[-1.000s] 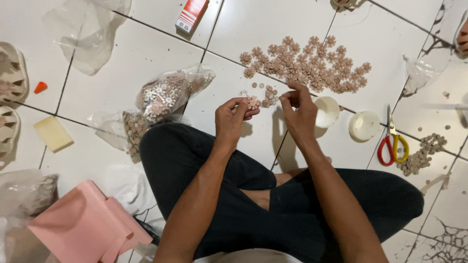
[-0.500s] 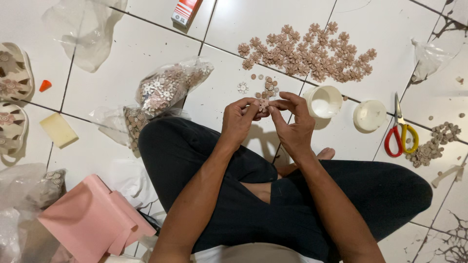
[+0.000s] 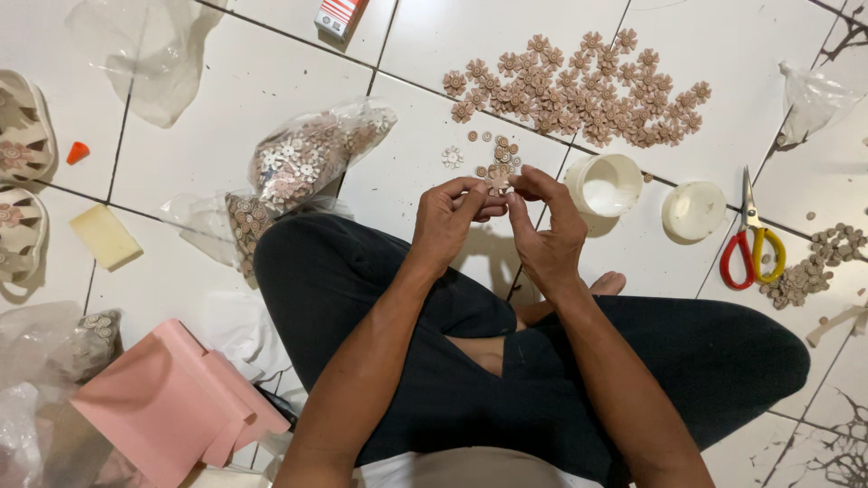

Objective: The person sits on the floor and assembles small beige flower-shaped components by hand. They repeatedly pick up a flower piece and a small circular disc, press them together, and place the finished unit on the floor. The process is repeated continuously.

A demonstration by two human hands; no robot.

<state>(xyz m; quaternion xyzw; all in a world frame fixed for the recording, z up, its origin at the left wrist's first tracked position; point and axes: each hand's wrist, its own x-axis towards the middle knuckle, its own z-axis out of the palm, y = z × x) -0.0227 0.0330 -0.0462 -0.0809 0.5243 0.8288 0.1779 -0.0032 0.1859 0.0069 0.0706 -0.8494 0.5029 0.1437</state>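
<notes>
Head view shows us sitting cross-legged on the white tile floor (image 3: 226,99), and we go from left to right. At the far left lie two pale sandals (image 3: 20,181) with flower trims, then a yellow sponge block (image 3: 106,237) and folded pink sheets (image 3: 172,407). Next comes a clear plastic bag (image 3: 307,154) still full of small flower pieces and round discs, so much material is left, as we judge.

In the middle, our left hand (image 3: 448,221) and right hand (image 3: 542,230) are brought together, fingertips pinching one small flower piece (image 3: 496,183) between them, above our knees. Just beyond the hands lies a little group of loose discs (image 3: 497,154) on the floor.

Further up, a large heap of finished brown flowers (image 3: 579,86) is spread on the tiles; a good part seems already done. To the right stand a white cup (image 3: 604,183) and its white lid (image 3: 693,211), then red and yellow scissors (image 3: 750,244), and last a small pile of grey pieces (image 3: 814,262), not yet used as it seems.
</notes>
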